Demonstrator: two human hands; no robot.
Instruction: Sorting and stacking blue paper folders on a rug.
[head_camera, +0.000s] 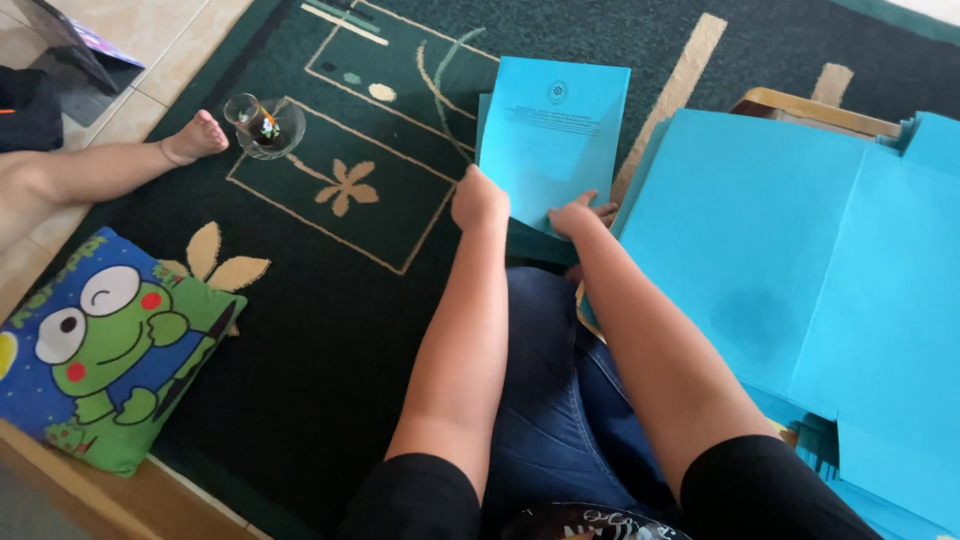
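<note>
I see a dark green carpet (330, 300) with tan line and flower patterns carrying nearly everything. At its right edge lie large blue card sheets (790, 260), overlapping, spread flat over a wooden frame (800, 105) and reaching my right leg. Near the carpet's lower left corner sits a frog-print cushion (105, 350). Toward the far middle is the blue booklet (555, 140), printed cover up, resting on more blue covers below it; its long axis runs away from me, top edge pointing to the carpet's far side, tilted slightly right. My left hand (478, 200) grips its lower left corner, fingers curled shut on the edge. My right hand (578, 216) pinches the bottom edge, fingers narrow, thumb on the cover. Another person's bare foot (195, 137) rests near the carpet's left edge, just beside a small glass bowl (265, 125).
</note>
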